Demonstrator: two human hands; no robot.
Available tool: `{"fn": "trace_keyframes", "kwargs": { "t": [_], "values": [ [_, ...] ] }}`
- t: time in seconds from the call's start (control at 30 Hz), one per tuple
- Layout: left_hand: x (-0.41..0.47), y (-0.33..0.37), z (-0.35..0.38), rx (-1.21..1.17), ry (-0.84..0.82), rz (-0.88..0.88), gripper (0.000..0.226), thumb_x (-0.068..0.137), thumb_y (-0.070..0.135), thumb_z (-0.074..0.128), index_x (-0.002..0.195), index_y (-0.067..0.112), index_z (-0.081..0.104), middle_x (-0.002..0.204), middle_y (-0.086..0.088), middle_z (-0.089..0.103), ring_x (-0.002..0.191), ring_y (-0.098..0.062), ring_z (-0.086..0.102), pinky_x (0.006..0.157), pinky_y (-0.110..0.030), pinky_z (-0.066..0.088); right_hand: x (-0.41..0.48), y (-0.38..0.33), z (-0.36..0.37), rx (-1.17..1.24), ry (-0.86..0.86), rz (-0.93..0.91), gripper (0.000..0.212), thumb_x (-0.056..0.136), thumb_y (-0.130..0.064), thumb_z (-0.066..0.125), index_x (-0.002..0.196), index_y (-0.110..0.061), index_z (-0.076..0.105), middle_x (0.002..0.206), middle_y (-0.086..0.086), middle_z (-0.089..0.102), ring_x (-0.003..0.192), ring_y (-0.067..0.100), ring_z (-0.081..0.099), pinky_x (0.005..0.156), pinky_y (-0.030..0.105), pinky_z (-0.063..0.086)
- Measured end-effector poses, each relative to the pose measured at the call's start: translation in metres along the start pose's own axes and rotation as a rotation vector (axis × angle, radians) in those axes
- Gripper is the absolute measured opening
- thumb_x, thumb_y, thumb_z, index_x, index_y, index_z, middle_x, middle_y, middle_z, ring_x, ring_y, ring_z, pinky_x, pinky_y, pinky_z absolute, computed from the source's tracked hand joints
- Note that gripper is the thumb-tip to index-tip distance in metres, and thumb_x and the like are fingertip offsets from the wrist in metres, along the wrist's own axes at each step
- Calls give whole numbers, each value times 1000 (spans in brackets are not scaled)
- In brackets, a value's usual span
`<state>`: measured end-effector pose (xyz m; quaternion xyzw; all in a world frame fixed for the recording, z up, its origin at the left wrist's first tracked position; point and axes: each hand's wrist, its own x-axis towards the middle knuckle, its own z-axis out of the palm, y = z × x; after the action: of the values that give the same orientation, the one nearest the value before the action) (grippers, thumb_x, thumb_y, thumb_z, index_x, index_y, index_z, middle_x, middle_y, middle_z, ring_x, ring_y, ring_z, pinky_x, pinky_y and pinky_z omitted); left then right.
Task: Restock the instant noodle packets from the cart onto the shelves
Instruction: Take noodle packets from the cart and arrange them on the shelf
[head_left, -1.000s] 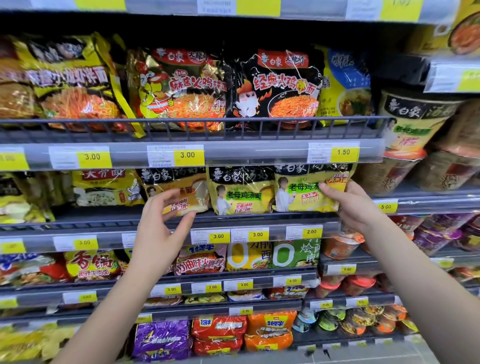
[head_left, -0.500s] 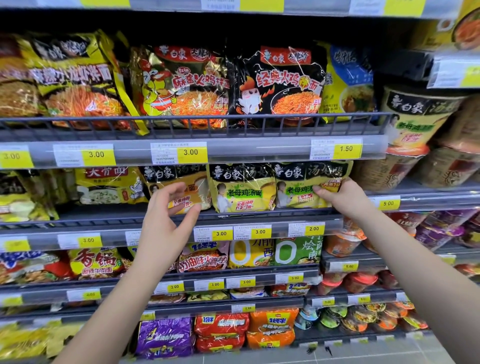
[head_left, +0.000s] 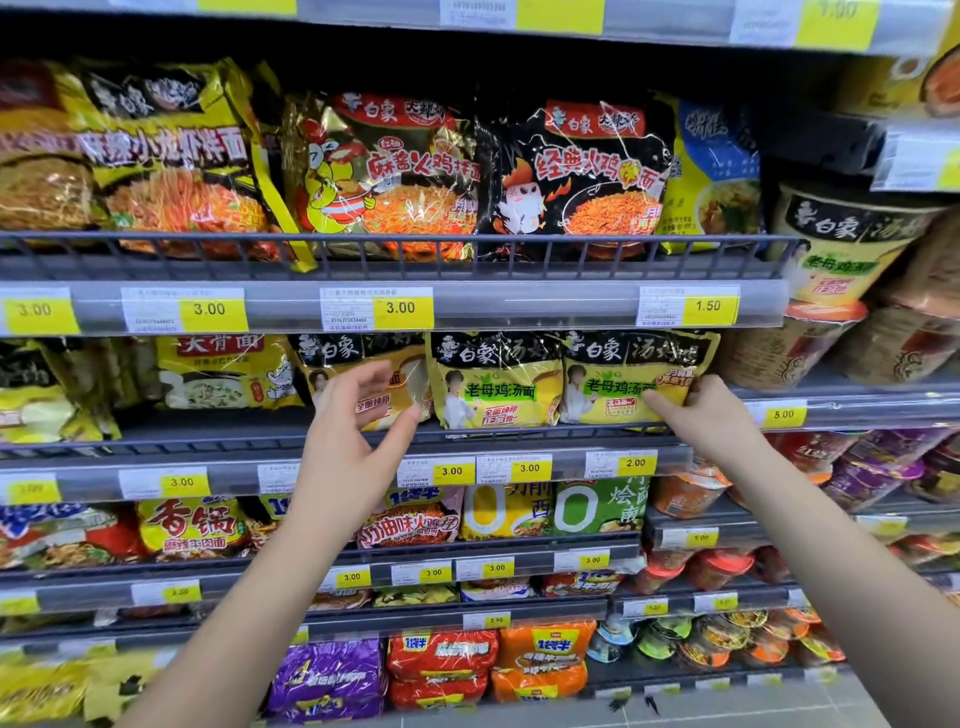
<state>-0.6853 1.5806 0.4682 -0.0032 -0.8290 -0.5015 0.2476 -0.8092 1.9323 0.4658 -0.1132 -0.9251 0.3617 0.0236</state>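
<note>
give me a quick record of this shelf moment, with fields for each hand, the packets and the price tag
shelf: second row from the top, behind a wire front rail
right hand: pinches the lower right corner of the rightmost yellow-green packet, thumb on its front
left hand: fingers loosely curved in front of the left packet, holding nothing; contact unclear
middle packet: upright between the other two, no hand on it
price tag below the held packet: 2.00
</note>
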Motion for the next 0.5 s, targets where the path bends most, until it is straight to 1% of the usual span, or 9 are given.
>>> {"fn": "trace_keyframes", "kwargs": {
  "t": [0.03,0.07,0.13,0.2,0.3,0.4,0.43,0.47,0.5],
  "values": [
    [1,0,0,-8,-3,-3,47,94,33,68,137,32,48,136,9,51,123,2,54,107,-26,46,-7,-2,-1,-10,17,0,56,88,-56,69,106,-8,47,88,6,57,83,31,62,62,35,44],
    [1,0,0,-14,-6,-4,47,94,33,68,137,32,48,135,9,52,123,1,54,107,-27,46,-15,-4,-3,-23,28,-4,58,89,-54,69,114,-6,47,99,9,60,89,33,65,69,36,47],
    [2,-2,1,-17,-13,-5,48,94,33,68,137,28,49,134,9,53,123,0,54,106,-28,47,-30,-8,-7,-51,54,-28,67,92,-50,68,133,-1,45,121,14,63,105,37,66,81,39,49],
    [5,-5,1,-16,-23,-15,49,94,33,68,138,26,49,133,8,54,122,-1,55,105,-29,48,-48,-13,-9,-63,71,-81,69,93,-47,68,139,-1,45,129,13,64,114,34,64,91,40,49],
    [14,-9,2,-7,-35,-59,49,93,34,69,137,24,48,131,4,55,117,-3,58,99,-27,51,-68,-25,-6,-24,73,-181,58,92,-45,70,133,-8,55,120,4,68,107,22,66,93,37,50],
    [27,-13,5,29,-84,-109,51,93,37,70,136,20,48,131,-1,56,113,-7,61,85,-12,47,-77,-42,1,65,17,-232,47,92,-43,70,128,-15,59,112,-6,68,99,8,64,90,26,46],
    [32,-14,8,50,-103,-112,51,93,40,69,135,20,49,131,-2,57,111,-8,61,84,-12,46,-76,-48,4,86,13,-251,44,93,-41,70,128,-16,60,111,-8,69,98,2,64,91,24,47],
    [37,-16,10,81,-122,-114,50,92,43,69,132,19,51,129,-2,58,108,-8,62,85,-17,49,-75,-54,6,105,18,-272,41,93,-40,70,126,-17,61,109,-11,69,98,-3,63,91,22,48],
    [41,-18,14,119,-135,-116,50,92,47,68,128,17,53,127,-3,59,105,-10,64,88,-26,53,-72,-59,9,123,29,-291,38,94,-39,69,124,-18,62,107,-13,69,98,-6,62,90,19,49]
  ]
}}
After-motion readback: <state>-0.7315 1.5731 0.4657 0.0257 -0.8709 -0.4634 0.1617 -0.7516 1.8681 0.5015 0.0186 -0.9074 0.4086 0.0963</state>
